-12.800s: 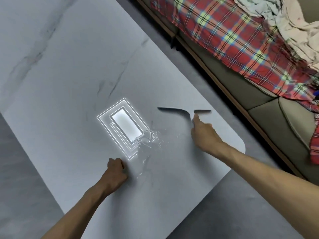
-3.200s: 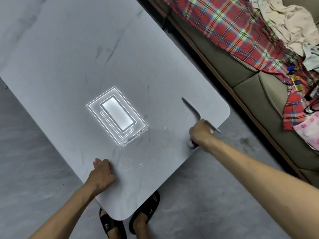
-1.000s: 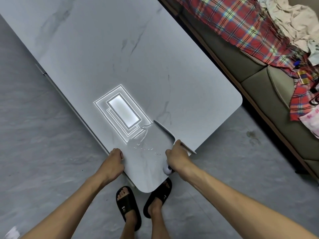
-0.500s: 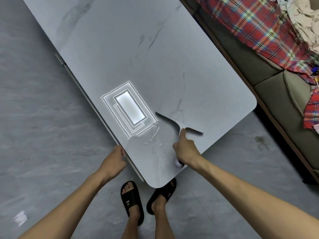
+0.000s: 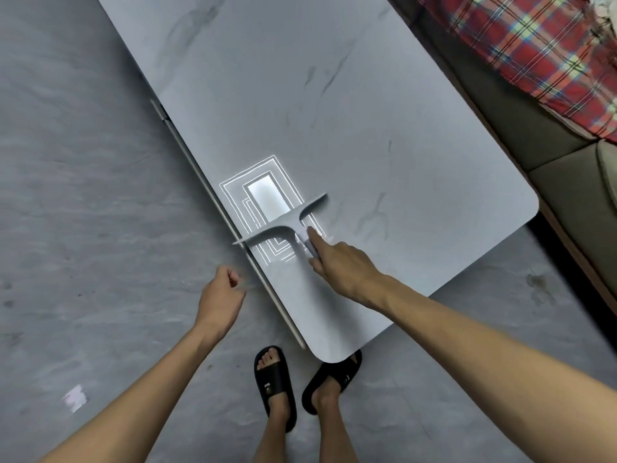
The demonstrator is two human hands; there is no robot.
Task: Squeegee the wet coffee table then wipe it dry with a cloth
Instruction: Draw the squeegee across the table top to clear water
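Grey mottled floor (image 5: 83,202) surrounds a pale grey marble-look coffee table surface (image 5: 334,111) with rounded corners and faint dark veining; a ceiling lamp's reflection (image 5: 267,198) glares as nested bright rectangles near its left edge.

Change since half a second ago: the left hand (image 5: 220,299) has come off the surface's edge and now hangs over the floor just beside it, loosely curled, holding nothing. The pale grey T-shaped plastic squeegee (image 5: 283,228) has shifted from the near right part of the top to the left edge, and its blade now lies across the reflection with the left tip overhanging the rim. The right hand (image 5: 340,265) is closed around the short handle, index finger extended along it.

Judgement: the blade is driving the remaining water toward and off the left edge, so the squeegee stage looks late. The beaded droplets visible a moment ago are no longer distinguishable; whether a film remains, I cannot tell under the glare. No cloth for drying is identifiable within reach, so the wipe is not yet begun.

Materials: the top is smooth, hard and glossy enough to mirror the lamp. The squeegee is matte, with a thin, slightly curved blade. A red plaid fabric (image 5: 534,45) drapes an olive sofa (image 5: 567,195) at right. Black rubber slides (image 5: 275,385) are on the feet.
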